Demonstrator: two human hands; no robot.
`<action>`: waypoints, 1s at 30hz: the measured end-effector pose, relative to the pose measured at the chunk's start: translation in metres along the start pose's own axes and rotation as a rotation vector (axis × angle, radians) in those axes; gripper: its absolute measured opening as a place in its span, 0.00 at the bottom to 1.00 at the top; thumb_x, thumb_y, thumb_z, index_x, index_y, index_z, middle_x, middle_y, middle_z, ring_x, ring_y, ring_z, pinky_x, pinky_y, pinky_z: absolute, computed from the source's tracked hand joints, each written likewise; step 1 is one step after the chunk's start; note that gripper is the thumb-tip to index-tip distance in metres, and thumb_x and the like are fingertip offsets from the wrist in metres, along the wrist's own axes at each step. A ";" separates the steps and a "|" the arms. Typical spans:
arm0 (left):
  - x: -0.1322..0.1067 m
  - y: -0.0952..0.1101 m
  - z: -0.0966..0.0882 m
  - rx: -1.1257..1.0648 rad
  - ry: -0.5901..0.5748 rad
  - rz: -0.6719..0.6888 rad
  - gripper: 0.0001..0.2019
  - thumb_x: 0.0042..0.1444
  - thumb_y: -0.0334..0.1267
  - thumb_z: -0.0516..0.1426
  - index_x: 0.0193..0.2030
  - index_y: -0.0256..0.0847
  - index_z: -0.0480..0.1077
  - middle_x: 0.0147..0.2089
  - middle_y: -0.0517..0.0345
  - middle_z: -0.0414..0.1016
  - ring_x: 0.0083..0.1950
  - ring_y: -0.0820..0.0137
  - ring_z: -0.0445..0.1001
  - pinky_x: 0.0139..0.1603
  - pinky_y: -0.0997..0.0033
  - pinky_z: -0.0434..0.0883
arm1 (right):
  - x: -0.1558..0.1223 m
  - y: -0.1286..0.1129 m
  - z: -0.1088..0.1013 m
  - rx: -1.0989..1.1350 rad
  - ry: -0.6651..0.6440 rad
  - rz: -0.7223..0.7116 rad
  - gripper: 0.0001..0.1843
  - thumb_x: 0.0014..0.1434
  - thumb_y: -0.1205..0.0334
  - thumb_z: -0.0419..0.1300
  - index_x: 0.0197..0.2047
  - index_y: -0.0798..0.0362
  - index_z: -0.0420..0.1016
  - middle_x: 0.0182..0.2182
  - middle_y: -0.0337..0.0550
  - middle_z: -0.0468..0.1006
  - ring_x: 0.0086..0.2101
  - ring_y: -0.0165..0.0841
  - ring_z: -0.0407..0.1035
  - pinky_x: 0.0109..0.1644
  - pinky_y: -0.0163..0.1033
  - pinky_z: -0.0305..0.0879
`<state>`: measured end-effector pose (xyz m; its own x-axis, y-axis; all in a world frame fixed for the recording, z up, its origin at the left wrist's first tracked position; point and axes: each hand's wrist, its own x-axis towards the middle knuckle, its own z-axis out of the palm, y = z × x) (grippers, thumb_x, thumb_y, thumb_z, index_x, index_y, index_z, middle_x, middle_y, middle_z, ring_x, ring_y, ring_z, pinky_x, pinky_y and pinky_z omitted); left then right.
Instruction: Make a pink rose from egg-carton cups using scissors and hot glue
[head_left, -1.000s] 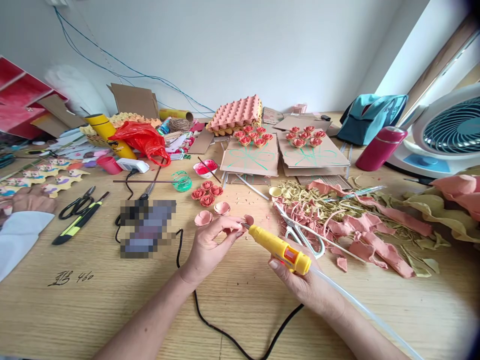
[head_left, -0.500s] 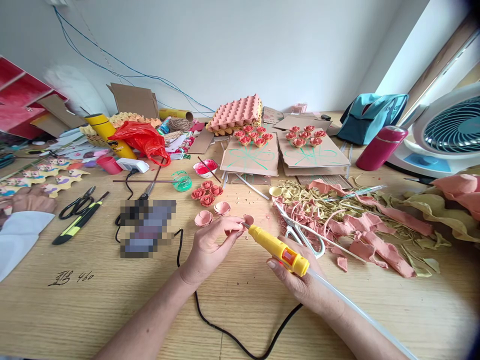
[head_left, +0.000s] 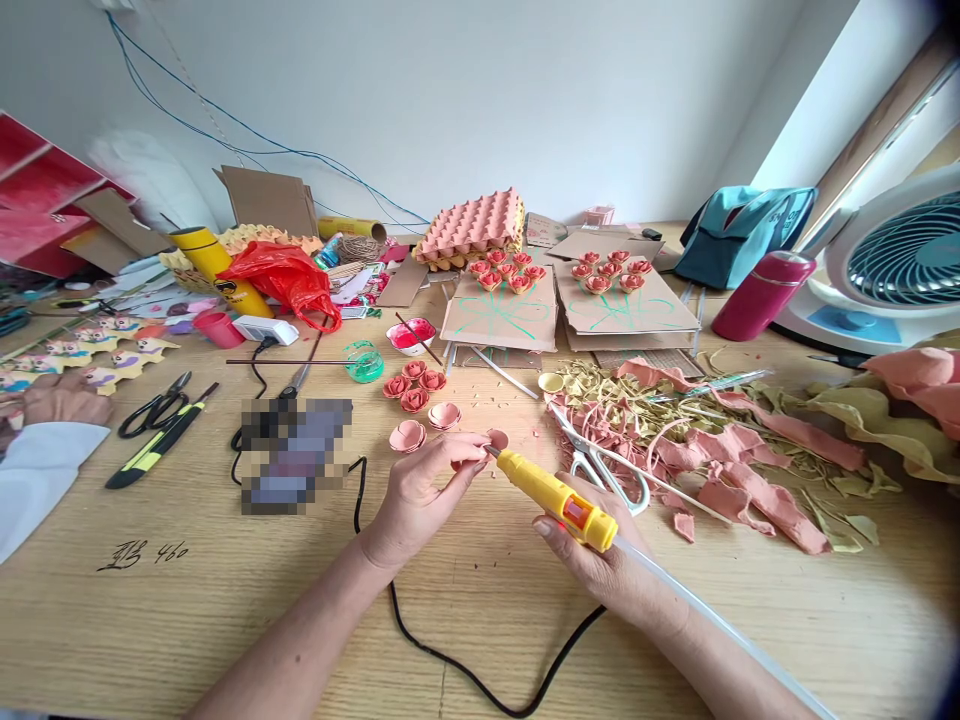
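My right hand (head_left: 600, 570) grips a yellow glue gun (head_left: 555, 495) with a clear glue stick trailing out of its back. The gun's tip touches a small pink paper petal piece (head_left: 495, 440) pinched in my left hand (head_left: 424, 490). Both hands hover over the wooden table (head_left: 187, 620) near its middle. Just beyond my left hand lie two pink paper cups (head_left: 424, 427) and three red paper roses (head_left: 412, 385). The gun's black cord (head_left: 450, 660) loops across the table under my arms.
White scissors (head_left: 600, 465) and a heap of pink and yellow paper scraps (head_left: 720, 450) lie to the right. Cardboard sheets with paper roses (head_left: 502, 300), an egg tray (head_left: 472, 228), a fan (head_left: 892, 265), a red bottle (head_left: 761, 297), black scissors (head_left: 154, 408). Another person's hand (head_left: 64, 400) rests far left.
The glue gun and my right hand have shifted very slightly back and down; my left hand keeps its pinch on the petal piece.
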<state>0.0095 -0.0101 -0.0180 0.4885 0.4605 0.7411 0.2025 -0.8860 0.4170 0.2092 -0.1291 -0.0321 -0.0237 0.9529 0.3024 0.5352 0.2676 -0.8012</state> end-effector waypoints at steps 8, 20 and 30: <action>-0.002 -0.001 0.001 -0.009 0.010 -0.024 0.09 0.61 0.25 0.61 0.44 0.44 0.75 0.44 0.56 0.84 0.47 0.69 0.83 0.47 0.71 0.81 | -0.001 0.001 0.000 -0.019 -0.003 0.012 0.16 0.68 0.55 0.53 0.30 0.49 0.57 0.26 0.34 0.63 0.26 0.29 0.60 0.32 0.36 0.57; 0.000 0.000 0.000 -0.012 -0.006 -0.006 0.10 0.60 0.24 0.61 0.43 0.43 0.74 0.45 0.55 0.85 0.47 0.68 0.83 0.48 0.69 0.80 | 0.000 0.000 0.000 -0.022 -0.006 0.020 0.16 0.67 0.54 0.55 0.30 0.49 0.56 0.26 0.34 0.64 0.25 0.29 0.60 0.31 0.36 0.56; -0.001 0.000 0.001 -0.021 0.008 -0.009 0.10 0.60 0.24 0.61 0.42 0.43 0.73 0.46 0.55 0.85 0.46 0.69 0.84 0.48 0.71 0.79 | 0.000 0.002 0.001 -0.032 0.029 0.009 0.15 0.67 0.54 0.56 0.30 0.49 0.59 0.25 0.34 0.65 0.25 0.29 0.61 0.32 0.36 0.59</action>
<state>0.0104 -0.0101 -0.0195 0.4797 0.4692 0.7415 0.1889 -0.8804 0.4349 0.2094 -0.1287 -0.0342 0.0054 0.9505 0.3107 0.5618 0.2542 -0.7873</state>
